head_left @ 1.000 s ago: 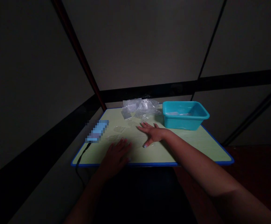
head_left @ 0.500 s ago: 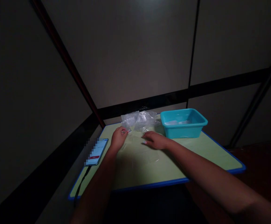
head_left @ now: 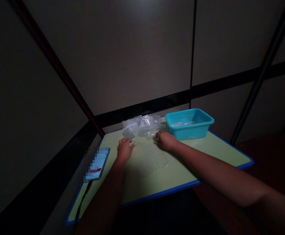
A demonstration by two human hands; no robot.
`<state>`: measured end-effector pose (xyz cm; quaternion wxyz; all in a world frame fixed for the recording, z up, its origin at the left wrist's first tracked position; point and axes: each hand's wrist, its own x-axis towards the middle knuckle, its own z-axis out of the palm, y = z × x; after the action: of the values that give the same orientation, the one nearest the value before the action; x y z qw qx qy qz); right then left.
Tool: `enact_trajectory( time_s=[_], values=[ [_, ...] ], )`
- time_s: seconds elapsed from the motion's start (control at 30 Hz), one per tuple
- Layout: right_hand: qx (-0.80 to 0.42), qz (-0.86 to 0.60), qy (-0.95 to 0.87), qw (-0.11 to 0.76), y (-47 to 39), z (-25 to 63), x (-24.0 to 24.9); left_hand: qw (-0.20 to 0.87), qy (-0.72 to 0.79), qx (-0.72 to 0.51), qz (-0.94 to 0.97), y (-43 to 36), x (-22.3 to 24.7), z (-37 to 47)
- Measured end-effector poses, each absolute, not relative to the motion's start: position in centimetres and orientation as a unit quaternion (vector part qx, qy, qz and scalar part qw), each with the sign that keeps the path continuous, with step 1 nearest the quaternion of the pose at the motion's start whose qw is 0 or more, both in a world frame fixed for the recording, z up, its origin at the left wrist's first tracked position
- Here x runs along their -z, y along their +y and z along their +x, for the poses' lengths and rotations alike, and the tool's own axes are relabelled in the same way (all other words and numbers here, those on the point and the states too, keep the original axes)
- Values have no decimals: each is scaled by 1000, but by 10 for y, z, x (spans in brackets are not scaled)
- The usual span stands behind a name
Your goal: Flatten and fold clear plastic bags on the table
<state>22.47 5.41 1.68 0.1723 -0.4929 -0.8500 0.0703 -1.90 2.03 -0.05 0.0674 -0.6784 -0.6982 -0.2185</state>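
Observation:
A clear plastic bag (head_left: 148, 160) lies flat on the table, hard to make out against the pale top. My left hand (head_left: 125, 148) is at its far left corner, thumb and finger closed on the thin film. At the far right corner rests my right hand (head_left: 166, 141), its fingers loosely bent and a gap showing between thumb and fingertips. Just beyond both hands, a heap of crumpled clear plastic bags (head_left: 142, 125) lies at the table's back edge.
A turquoise plastic basin (head_left: 190, 132) with whitish pieces inside stands at the back right. Toward the left edge lies a phone (head_left: 99, 164) with a dark strap (head_left: 83, 197). The yellow-green table (head_left: 221, 148) has a blue rim, and a panelled wall (head_left: 142, 65) rises behind it.
The view has turned slightly right, so the table sits further left. My right hand has drawn its fingers in near the bag's corner, and my left hand stays by the other corner.

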Motion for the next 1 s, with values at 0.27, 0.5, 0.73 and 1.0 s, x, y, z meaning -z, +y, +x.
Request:
enact_trajectory(
  time_s=[0.27,0.5,0.73,1.0],
  values=[
    [-76,-517,-839,151,58,223,-14,11,-689,290,-664,25,5,-18],
    [-112,-484,-852,165,61,225,-14,-102,-651,393,-641,30,5,-18],
    [-178,-450,-853,197,66,223,-8,-179,-628,449,-610,34,7,-18],
    [-122,-437,-866,210,69,224,-7,-248,-606,403,-639,18,-14,-19]
  ],
)
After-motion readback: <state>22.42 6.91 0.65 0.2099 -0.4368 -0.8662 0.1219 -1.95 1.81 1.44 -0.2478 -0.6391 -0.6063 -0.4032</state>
